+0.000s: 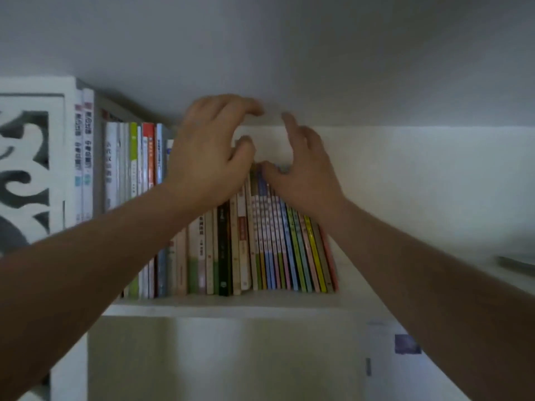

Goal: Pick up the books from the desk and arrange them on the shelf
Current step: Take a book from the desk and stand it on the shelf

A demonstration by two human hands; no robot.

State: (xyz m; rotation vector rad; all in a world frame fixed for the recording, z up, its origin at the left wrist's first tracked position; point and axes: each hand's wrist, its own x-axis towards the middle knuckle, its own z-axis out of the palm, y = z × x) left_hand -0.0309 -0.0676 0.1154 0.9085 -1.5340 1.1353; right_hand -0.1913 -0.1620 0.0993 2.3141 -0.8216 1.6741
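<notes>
- Step, I judge: straightening books point(260, 241) standing on the shelf point(231, 306), frame centre.
- My left hand point(208, 157) and right hand point(304, 175) rest on their top edges; fingers point(249, 108) spread, pinching nothing.
- Next: push the leaning right-hand spines upright.

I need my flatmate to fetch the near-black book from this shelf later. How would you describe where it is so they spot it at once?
Look at the white shelf board holding a long row of upright books. Near the middle of that row, just left of the run of thin pastel-spined booklets, stands the near-black spined book. It is the only dark spine among cream, green and white neighbours.
</notes>
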